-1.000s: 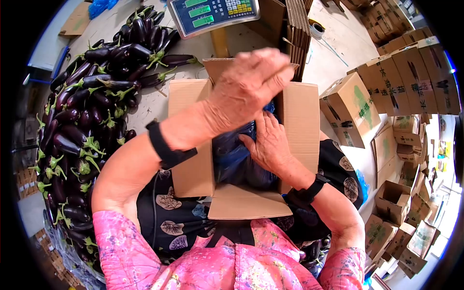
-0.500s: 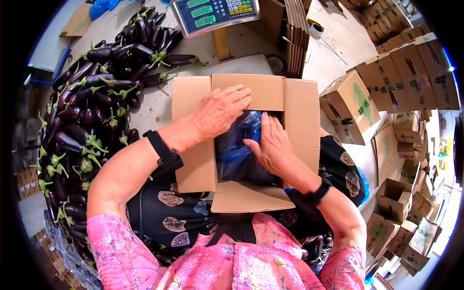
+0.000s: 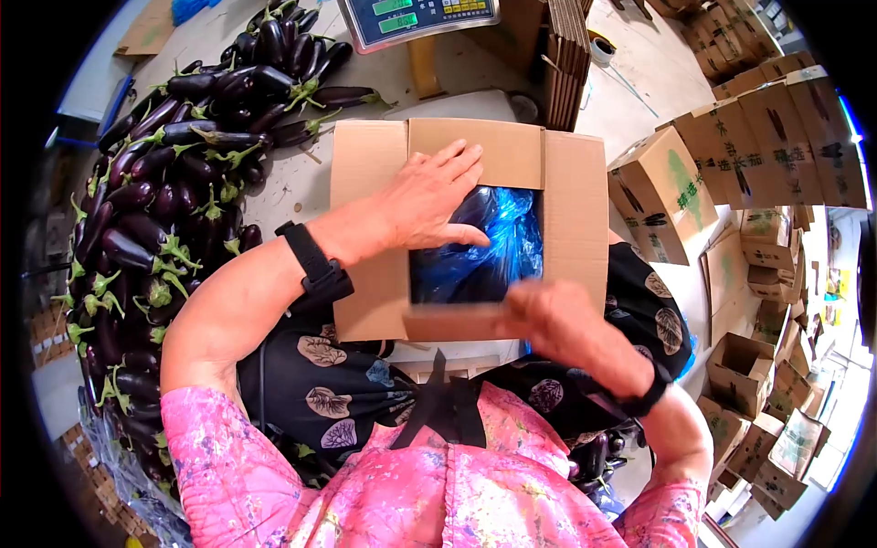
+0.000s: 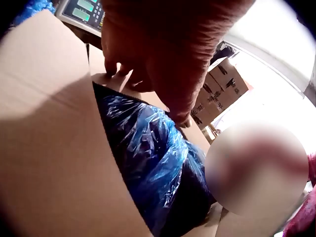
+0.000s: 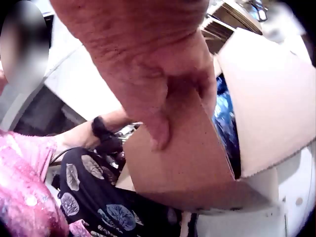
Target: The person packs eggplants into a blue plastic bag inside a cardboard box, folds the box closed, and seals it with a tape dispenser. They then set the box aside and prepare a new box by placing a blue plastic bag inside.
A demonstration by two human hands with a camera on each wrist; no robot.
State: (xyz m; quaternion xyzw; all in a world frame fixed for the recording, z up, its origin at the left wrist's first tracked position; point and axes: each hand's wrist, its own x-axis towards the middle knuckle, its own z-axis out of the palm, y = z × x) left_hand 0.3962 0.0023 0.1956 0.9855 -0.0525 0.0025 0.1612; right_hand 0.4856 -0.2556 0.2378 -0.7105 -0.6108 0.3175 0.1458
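An upright cardboard box (image 3: pixel 370 265) stands in front of the person, its side flaps spread outward. Blue plastic (image 3: pixel 512 224) lies inside over dark contents, also visible in the left wrist view as a crinkled blue bag (image 4: pixel 160 153). The left hand (image 3: pixel 425 201) rests on the far flap (image 3: pixel 512 155) with straight fingers, its thumb reaching over the plastic. Blurred in the head view, the right hand (image 3: pixel 562 320) is at the near flap (image 3: pixel 448 324). In the right wrist view, this hand (image 5: pixel 153 74) grips that flap (image 5: pixel 182 158), thumb on the outer face, fingers behind.
Many eggplants (image 3: pixel 137 247) are heaped at the left. A digital scale display (image 3: pixel 411 23) is beyond the box, beside stacked flat cardboard (image 3: pixel 568 64). Printed cartons (image 3: pixel 667 192) and small open boxes (image 3: pixel 740 370) stand at the right.
The right hand has left the blue plastic and moved down to the near flap, which is now raised. The left hand came down onto the far flap, which folded inward.
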